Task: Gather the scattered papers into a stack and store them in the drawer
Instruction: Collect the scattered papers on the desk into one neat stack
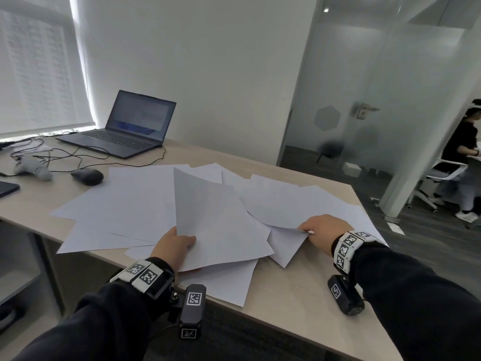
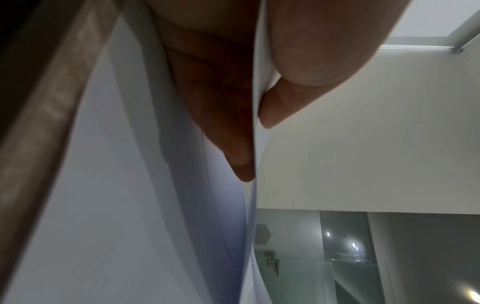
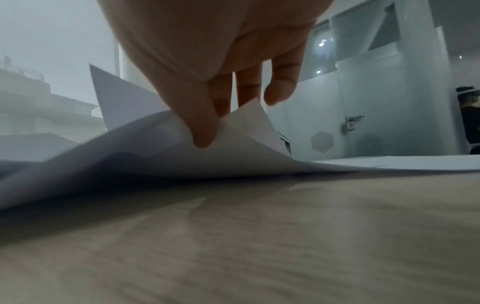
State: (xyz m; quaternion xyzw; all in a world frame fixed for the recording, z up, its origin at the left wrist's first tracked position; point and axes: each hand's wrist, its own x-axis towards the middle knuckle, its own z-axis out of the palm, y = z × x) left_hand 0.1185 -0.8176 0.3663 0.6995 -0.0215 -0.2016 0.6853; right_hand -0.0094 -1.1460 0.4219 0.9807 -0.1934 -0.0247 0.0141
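Several white paper sheets (image 1: 135, 204) lie scattered and overlapping across the wooden desk (image 1: 299, 303). My left hand (image 1: 174, 246) grips a lifted sheet (image 1: 216, 225) by its near edge, thumb on top and fingers underneath; the left wrist view shows that sheet (image 2: 255, 144) pinched between thumb and fingers. My right hand (image 1: 320, 230) pinches the near corner of another sheet (image 1: 286, 207) at the right, raising that corner off the desk. In the right wrist view the thumb and fingers hold the curled-up corner of this sheet (image 3: 228, 131). No drawer is in view.
An open laptop (image 1: 125, 128) stands at the back left, with a black mouse (image 1: 87, 176), tangled cables (image 1: 52, 155) and a grey object (image 1: 33, 170) near it. A frosted glass door (image 1: 364, 113) is to the right. A person (image 1: 466, 152) stands beyond it by a chair.
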